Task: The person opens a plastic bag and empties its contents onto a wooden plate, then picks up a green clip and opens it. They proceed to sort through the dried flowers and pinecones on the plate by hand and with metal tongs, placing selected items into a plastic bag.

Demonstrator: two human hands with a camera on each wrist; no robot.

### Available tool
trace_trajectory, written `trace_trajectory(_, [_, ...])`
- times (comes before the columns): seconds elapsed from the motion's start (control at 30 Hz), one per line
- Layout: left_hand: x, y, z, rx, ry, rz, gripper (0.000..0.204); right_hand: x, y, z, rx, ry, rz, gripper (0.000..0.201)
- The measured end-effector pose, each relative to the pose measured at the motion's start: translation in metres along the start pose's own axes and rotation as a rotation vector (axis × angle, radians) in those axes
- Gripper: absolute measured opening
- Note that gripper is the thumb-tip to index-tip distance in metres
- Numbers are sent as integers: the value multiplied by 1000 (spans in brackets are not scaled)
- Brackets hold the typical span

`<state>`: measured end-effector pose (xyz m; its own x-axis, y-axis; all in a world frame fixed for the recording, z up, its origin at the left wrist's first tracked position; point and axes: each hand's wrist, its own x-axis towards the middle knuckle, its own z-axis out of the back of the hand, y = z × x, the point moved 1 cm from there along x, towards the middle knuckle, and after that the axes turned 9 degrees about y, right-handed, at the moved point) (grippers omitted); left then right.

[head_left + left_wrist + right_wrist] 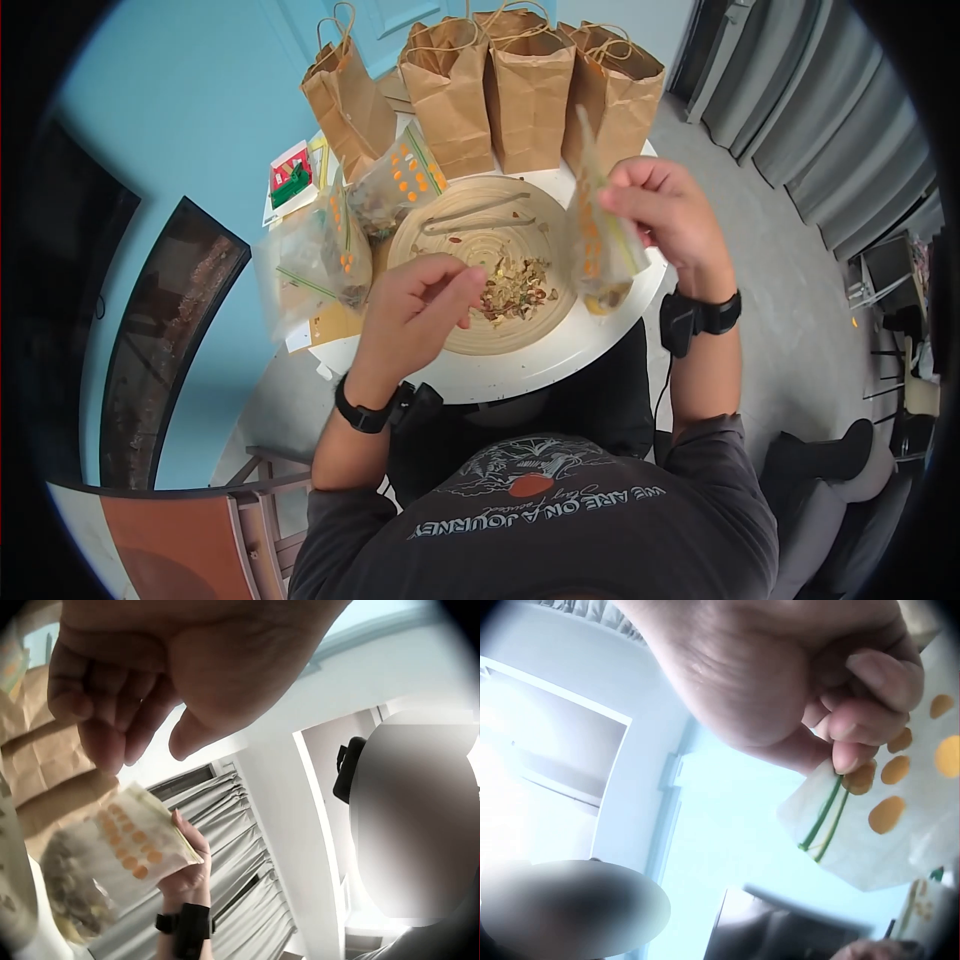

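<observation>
My right hand [665, 215] pinches the top edge of a clear zip-lock bag [590, 235] with orange dots, raised over the right side of the round wooden tray [420, 215]. In the right wrist view the thumb and fingertips grip it right beside the green zip strip [826, 817]. Dark and yellowish pieces fill the bag's lower end in the left wrist view. My left hand [415, 310] hovers at the tray's near left rim, its fingers loosely bent with nothing between them. Beside it on the tray lies a pile of mixed dried pieces [515, 290].
Metal tongs [480, 212] lie across the tray's far part. Filled zip-lock bags [400, 185] stand at the left. Several brown paper bags [530, 100] line the back of the white table [520, 375]. A red and green item [290, 180] lies at the far left.
</observation>
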<state>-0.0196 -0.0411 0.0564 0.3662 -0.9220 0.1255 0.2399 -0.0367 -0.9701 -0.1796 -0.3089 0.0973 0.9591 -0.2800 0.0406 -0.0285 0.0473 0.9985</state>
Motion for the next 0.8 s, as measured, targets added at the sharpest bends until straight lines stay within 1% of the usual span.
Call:
trace_trajectory(0.03, [1, -3, -4, 3, -7, 3, 25, -1, 4, -16, 7, 40, -8, 22])
trace_trajectory(0.1, [2, -7, -9, -167, 34, 17, 33, -1, 9, -43, -38, 143, -41, 22])
trace_trajectory(0.13, [1, -9, -10, -161, 22, 22, 33, 0, 9, -53, -55, 197, -55, 21])
trace_trajectory(0.17, [0, -11, -10, -267, 41, 52, 34, 2, 7, -62, -50, 211, -52, 21])
trace_trajectory(0.2, [-2, -12, -10, -374, 59, 82, 34, 4, 5, -71, -43, 276, -64, 21])
trace_trajectory(0.23, [-5, -13, -9, -369, 47, 87, 34, 6, 3, -80, -36, 341, -75, 21])
trace_trajectory(0.27, [-9, -14, -9, -415, 31, 120, 36, 7, 3, -88, -31, 353, -72, 21])
trace_trajectory(0.33, [-16, -13, -5, -459, 7, 156, 37, 9, 3, -103, 0, 498, -92, 21])
trace_trajectory(0.4, [-24, -9, 1, -367, 17, 241, 34, 12, -3, -113, -21, 515, -107, 21])
trace_trajectory(0.43, [-27, -8, 2, -366, 12, 245, 34, 13, -7, -116, 2, 537, -128, 18])
trace_trajectory(0.5, [-32, -7, 3, -516, -18, 233, 30, 15, -13, -119, 23, 564, -150, 16])
trace_trajectory(0.53, [-34, -5, 5, -515, -23, 233, 30, 16, -15, -120, 65, 588, -146, 17])
trace_trajectory(0.6, [-36, -2, 7, -641, -5, 185, 28, 17, -17, -123, 105, 613, -142, 17])
trace_trajectory(0.67, [-36, -2, 6, -654, -16, 180, 29, 16, -20, -126, 185, 650, -82, 22])
trace_trajectory(0.8, [-37, -1, 7, -684, -6, 164, 32, 17, -30, -126, 263, 667, -81, 21])
